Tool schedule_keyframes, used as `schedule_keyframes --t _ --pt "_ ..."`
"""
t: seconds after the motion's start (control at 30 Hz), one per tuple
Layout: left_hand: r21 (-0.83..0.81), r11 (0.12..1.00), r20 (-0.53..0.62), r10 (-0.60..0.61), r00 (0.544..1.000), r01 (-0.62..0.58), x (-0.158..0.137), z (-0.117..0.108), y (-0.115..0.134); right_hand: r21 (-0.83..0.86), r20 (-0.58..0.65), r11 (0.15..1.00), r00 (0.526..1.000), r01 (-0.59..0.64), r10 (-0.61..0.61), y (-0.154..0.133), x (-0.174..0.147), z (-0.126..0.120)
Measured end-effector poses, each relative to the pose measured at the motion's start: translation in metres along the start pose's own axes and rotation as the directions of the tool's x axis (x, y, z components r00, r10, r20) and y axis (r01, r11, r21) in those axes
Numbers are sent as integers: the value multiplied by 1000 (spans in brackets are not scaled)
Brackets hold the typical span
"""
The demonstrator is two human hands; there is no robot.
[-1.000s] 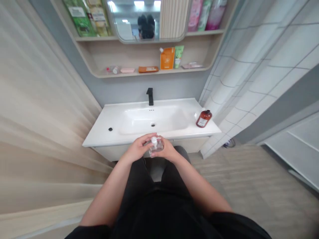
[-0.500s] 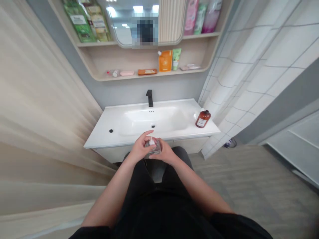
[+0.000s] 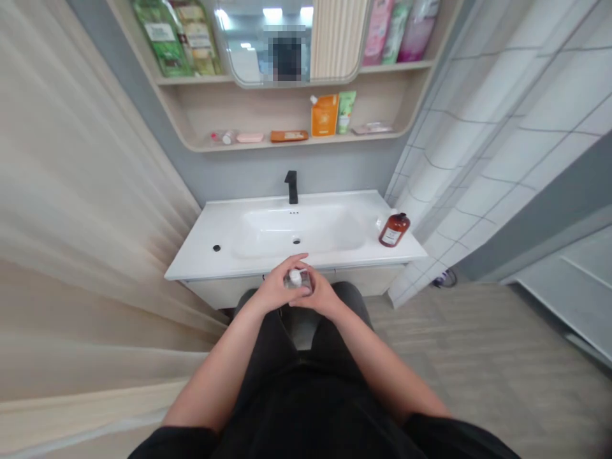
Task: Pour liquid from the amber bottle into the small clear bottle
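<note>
A small clear pump bottle [image 3: 296,278] with a white pump top is held between my two hands, just in front of the vanity's near edge. From its left side, the fingers of my left hand [image 3: 276,288] curl around it, with the index finger stretched along the far side. My right hand [image 3: 322,296] wraps the bottle from the right. Fingers cover much of the bottle's body. Beyond the hands lies the white sink basin [image 3: 258,229]. An amber bottle [image 3: 394,229] with a white label stands on the counter's right end.
A black faucet [image 3: 292,187] rises behind the basin. On the left counter is a small round black piece [image 3: 217,248]. Overhead, a mirrored shelf unit [image 3: 306,141] bears an orange pouch [image 3: 325,116], a green tube [image 3: 346,112] and several bottles. Curtains [image 3: 95,210] hang at the left.
The pump bottle has turned in my hands, its white top now facing me more. My left fingers have shifted around it. The whole view has moved slightly.
</note>
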State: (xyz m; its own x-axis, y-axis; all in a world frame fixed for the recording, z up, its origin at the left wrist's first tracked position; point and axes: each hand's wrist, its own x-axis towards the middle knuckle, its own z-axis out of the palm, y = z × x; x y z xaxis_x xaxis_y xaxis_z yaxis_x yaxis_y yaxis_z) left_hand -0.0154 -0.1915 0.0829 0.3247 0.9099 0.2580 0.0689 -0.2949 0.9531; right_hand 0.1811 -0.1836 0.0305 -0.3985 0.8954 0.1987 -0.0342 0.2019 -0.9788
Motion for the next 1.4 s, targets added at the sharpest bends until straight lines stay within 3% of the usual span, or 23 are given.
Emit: schedule_keyframes --t 0.1,0.27,0.37,0.53,0.67,0.77,1.03,1.13,1.23,1.4 --pt "-57 998 27 -13 1000 14 -4 -6 -1 -47 -16 999 1000 4 -5 -1 0 -2" --pt "96 995 -257 9 966 16 -5 -6 -8 -100 -6 995 1000 -28 28 -2 -1 -3" --pt "99 995 -355 27 935 9 -3 -5 -3 -95 -37 995 999 -36 33 0 -1 0" --pt "-2 1000 -328 22 944 -24 -4 -17 19 -86 -40 995 998 -49 46 3 1 -1" --pt "193 980 -286 112 951 -58 -6 -25 32 -86 -54 995 997 -59 54 4 3 -2" --pt "249 966 -235 129 963 -68 -7 -25 35 -69 -57 996 997 -49 46 5 4 0" --pt "73 997 -345 50 937 -27 -15 -29 30 -8 -77 994 992 -105 104 6 4 -2" --pt "35 999 -443 33 896 -19 -24 -47 24 19 -104 993 987 -120 121 9 5 -4" --pt "110 993 -568 37 822 32 -38 -86 11 35 -145 991 980 -131 134 15 7 -6" --pt "85 984 -811 -22 585 154 -63 -179 -24 50 -185 991 974 -124 131 28 11 -14"
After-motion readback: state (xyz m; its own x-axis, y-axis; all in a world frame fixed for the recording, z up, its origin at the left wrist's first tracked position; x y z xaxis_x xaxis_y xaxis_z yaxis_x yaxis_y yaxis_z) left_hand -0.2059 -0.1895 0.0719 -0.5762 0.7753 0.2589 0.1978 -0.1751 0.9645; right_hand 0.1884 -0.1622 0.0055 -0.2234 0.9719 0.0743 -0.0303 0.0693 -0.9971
